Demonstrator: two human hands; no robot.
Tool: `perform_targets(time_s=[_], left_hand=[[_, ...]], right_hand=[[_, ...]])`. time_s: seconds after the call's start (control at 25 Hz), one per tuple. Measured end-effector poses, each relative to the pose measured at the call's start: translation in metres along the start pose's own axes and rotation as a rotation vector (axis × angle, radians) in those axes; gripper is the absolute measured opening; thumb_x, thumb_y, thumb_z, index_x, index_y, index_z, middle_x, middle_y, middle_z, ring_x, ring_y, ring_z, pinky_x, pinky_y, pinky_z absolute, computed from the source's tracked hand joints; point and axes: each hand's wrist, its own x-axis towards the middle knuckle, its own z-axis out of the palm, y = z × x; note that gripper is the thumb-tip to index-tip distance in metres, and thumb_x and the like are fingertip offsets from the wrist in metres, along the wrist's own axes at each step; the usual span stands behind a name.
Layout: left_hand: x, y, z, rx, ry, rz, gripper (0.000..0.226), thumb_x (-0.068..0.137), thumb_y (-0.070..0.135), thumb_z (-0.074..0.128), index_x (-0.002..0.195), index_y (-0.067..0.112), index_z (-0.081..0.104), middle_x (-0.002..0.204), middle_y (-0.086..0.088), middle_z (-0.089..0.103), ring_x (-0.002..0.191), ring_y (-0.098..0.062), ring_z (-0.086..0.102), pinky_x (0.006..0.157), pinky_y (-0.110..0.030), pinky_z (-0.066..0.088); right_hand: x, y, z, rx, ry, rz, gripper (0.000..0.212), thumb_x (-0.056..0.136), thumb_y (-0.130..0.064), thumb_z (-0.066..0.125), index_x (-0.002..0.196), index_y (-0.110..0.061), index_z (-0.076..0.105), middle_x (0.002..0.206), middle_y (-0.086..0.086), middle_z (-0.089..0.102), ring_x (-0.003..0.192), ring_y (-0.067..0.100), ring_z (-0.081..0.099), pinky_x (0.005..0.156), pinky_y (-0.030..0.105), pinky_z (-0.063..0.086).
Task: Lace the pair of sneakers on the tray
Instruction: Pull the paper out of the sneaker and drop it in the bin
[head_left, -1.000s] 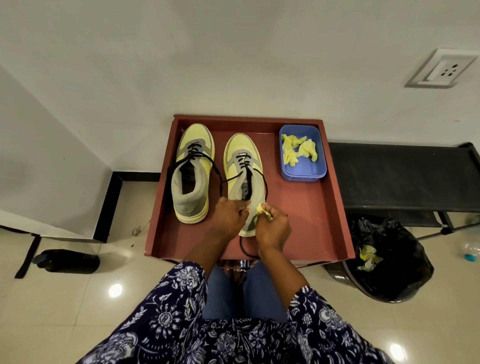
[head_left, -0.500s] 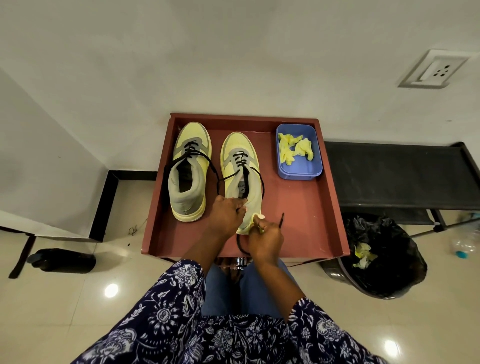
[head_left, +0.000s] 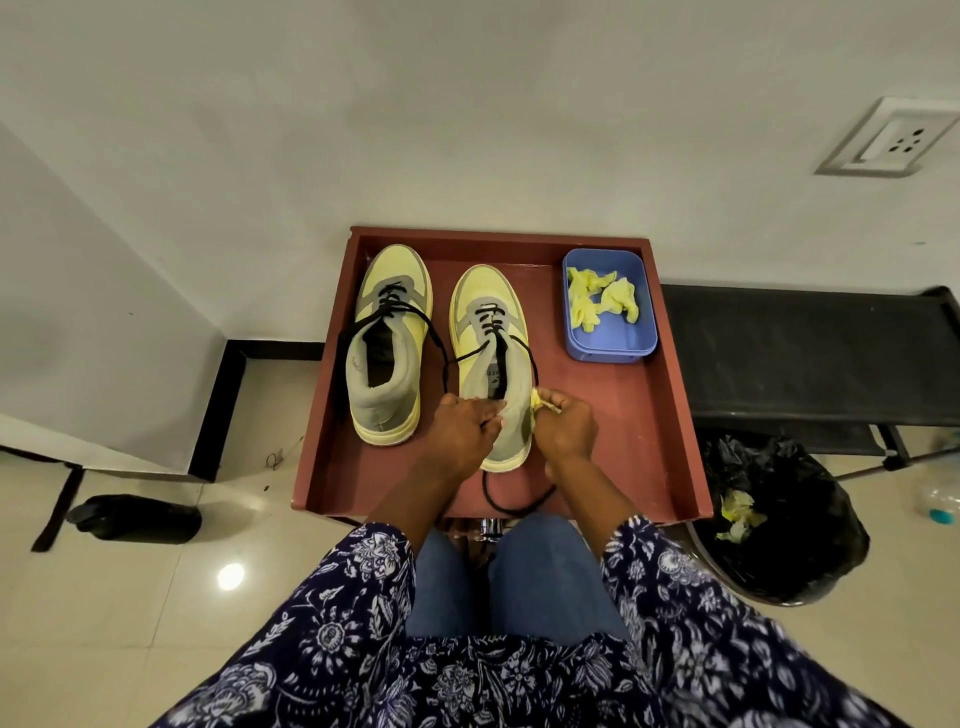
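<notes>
Two yellow and grey sneakers stand toes-away on the reddish-brown tray (head_left: 660, 415). The left sneaker (head_left: 387, 343) carries a loose black lace looping over its sides. The right sneaker (head_left: 491, 332) is laced through its lower eyelets, and its black lace (head_left: 514, 501) trails off the heel onto the tray. My left hand (head_left: 465, 423) grips the right sneaker's collar on its left side. My right hand (head_left: 566, 426) pinches a small yellow scrap (head_left: 535, 402) against the sneaker's right side; whether it also holds the lace is hidden.
A blue plastic tub (head_left: 610, 340) with crumpled yellow paper sits at the tray's far right corner. A black bench (head_left: 810, 353) stands to the right, with a bin lined in black plastic (head_left: 779, 519) below it. A dark object (head_left: 135, 517) lies on the floor at left.
My right hand has risen from the tray floor by the heel up to the sneaker's right side, still pinching the yellow scrap. My left hand stays on the collar.
</notes>
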Motion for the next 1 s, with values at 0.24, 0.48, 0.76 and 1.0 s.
perform_targets(time_s=[0.24,0.48,0.76,1.0], left_hand=[[0.001,-0.003,0.004,-0.018,0.015,-0.01,0.035,0.097,0.022,0.042,0.13,0.014,0.052,0.132,-0.007,0.056,0.116,-0.027,0.047,0.093,-0.023,0.022],[0.0,-0.001,0.003,0.006,0.023,-0.009,0.036,0.097,0.022,0.04,0.131,0.014,0.05,0.135,-0.005,0.053,0.117,-0.026,0.045,0.094,-0.021,0.021],[0.002,-0.001,0.004,0.037,0.021,-0.007,0.036,0.098,0.022,0.039,0.132,0.015,0.049,0.135,-0.005,0.053,0.117,-0.025,0.047,0.093,-0.021,0.02],[0.002,-0.003,0.003,0.028,-0.005,0.012,0.037,0.098,0.022,0.039,0.133,0.013,0.048,0.135,-0.005,0.053,0.116,-0.026,0.044,0.093,-0.021,0.02]], right_hand=[[0.013,-0.015,-0.002,-0.014,-0.123,-0.009,0.041,0.08,0.003,0.048,0.114,-0.013,0.066,0.108,0.004,0.069,0.087,0.013,0.059,0.072,0.023,0.046],[0.004,0.001,-0.005,-0.019,-0.119,-0.025,0.043,0.081,0.006,0.046,0.116,-0.012,0.064,0.11,0.006,0.067,0.094,0.017,0.06,0.088,0.032,0.052],[-0.017,0.014,-0.008,-0.209,-0.109,-0.13,0.04,0.082,0.001,0.05,0.119,-0.008,0.061,0.116,0.011,0.066,0.106,0.029,0.06,0.093,0.034,0.048],[-0.015,0.017,-0.007,-0.2,-0.094,-0.134,0.037,0.08,0.004,0.048,0.11,-0.008,0.067,0.107,0.011,0.069,0.095,0.025,0.062,0.085,0.03,0.048]])
